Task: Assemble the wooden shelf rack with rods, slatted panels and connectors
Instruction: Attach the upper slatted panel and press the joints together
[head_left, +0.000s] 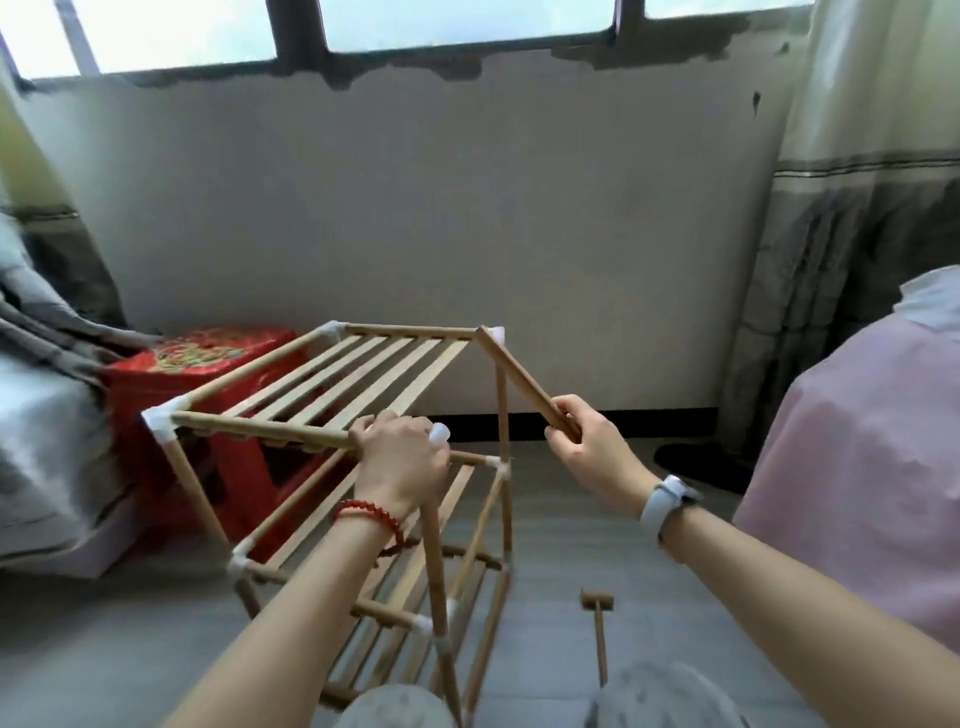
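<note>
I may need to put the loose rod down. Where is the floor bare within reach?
Bare floor lies right of the rack, between the small wooden mallet and the pink cover. Left of the rack it is crowded: the red stool stands close behind it. The right hand holds the rod.

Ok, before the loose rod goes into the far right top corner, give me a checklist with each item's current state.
1. Loose rod gripped: ok, right hand holds its near end.
2. Rack steadied: ok, left hand grips the top panel's front rail.
3. Rod's far tip at the far right connector: ok, it lies right beside it; seated or not, cannot tell.
4. Near right top connector ready for the rod's other end: cannot tell, the left hand's fingers cover it.
5. Mallet within reach: ok, it lies on the floor beside the rack.
</note>
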